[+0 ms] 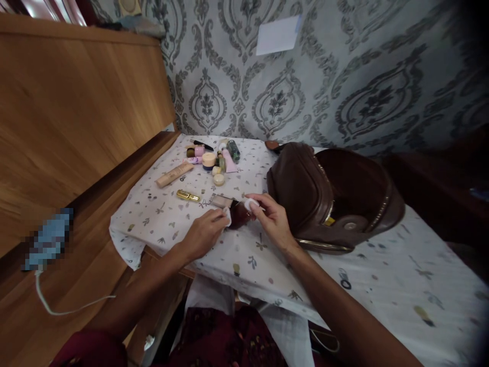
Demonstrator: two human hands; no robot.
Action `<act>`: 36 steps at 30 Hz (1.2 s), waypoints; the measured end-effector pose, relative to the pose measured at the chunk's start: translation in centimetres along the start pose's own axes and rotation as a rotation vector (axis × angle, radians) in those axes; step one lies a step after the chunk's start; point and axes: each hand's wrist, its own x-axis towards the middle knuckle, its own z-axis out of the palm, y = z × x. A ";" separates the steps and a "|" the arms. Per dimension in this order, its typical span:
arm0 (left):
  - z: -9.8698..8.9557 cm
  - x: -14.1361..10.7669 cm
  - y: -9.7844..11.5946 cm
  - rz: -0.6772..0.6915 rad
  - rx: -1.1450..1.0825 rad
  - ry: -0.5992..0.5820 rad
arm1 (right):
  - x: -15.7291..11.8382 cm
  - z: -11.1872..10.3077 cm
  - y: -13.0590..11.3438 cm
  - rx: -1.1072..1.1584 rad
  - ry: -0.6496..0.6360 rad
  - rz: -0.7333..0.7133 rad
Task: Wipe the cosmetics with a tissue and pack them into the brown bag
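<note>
Over the middle of the table, my left hand is closed in a pinch with a white tissue-like piece at its fingertips. My right hand pinches another white tissue-like piece between thumb and fingers. Between the two hands is a dark reddish-brown glossy thing, whose kind I cannot make out; fingers partly cover it. Just beyond lies a flat compact, and a gold lipstick tube is to its left. The brown leather bag stands unzipped beside my right hand.
Further back on the patterned tablecloth are a beige tube, a cream jar, a small round pot, a pink tube and several other cosmetics. A wooden cabinet borders the left side; a papered wall stands behind.
</note>
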 end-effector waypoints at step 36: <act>-1.4 -0.9 3.7 0.130 0.019 0.233 | 0.4 0.4 -3.5 -0.120 -0.249 0.031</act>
